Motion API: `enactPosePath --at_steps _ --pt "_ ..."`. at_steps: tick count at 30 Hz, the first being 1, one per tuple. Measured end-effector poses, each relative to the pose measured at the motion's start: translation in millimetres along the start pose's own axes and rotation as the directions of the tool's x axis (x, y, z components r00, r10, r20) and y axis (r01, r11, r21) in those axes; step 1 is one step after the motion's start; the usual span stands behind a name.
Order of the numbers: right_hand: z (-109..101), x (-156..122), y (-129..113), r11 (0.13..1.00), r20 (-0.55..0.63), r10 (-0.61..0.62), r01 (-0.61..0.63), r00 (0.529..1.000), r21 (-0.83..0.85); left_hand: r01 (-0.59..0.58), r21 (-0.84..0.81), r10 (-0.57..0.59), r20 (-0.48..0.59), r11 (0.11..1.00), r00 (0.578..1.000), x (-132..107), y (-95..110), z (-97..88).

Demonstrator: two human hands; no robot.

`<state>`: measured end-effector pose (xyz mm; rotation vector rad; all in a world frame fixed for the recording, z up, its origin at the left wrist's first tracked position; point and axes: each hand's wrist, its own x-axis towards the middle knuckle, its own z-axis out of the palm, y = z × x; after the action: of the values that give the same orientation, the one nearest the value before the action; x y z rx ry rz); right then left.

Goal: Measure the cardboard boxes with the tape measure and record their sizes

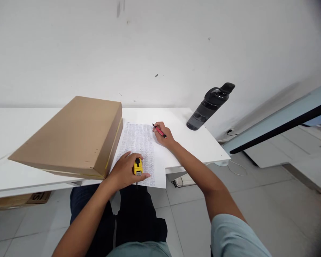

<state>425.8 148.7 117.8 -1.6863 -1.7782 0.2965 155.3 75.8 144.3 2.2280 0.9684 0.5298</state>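
My right hand (162,134) is closed around a red and black pen (159,131), near the upper right part of a sheet of paper (159,178). Dense rows of small marks cover much of that sheet, too fine to read. Lower on the paper, my left hand (124,170) curls round a yellow and black tape measure (138,166), thumb on its near side and fingers behind. The sheet's bottom edge hangs over the front of the white table (187,150).
A large closed cardboard box (72,132) stands just left of the paper. At the back right is a dark water bottle (206,107). Behind the table rises a white wall (96,53). Another cardboard box (18,201) lies under the table at left.
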Motion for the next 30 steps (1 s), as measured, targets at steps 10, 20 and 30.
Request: enactPosePath --at_steps 10,20,30 --pt "0 24 12 0.882 -0.034 0.252 -0.215 0.967 0.419 -0.025 -0.105 0.018 -0.062 0.994 0.998 -9 -13 5.8" --pt "1 20 9 0.873 -0.059 0.304 -0.253 0.951 0.417 -0.037 -0.132 0.030 -0.056 0.991 0.998 -7 -13 5.8" --pt "-2 20 4 0.865 -0.027 0.332 -0.293 0.943 0.407 -0.005 -0.139 0.002 -0.026 0.990 1.000 -7 -14 8.0"
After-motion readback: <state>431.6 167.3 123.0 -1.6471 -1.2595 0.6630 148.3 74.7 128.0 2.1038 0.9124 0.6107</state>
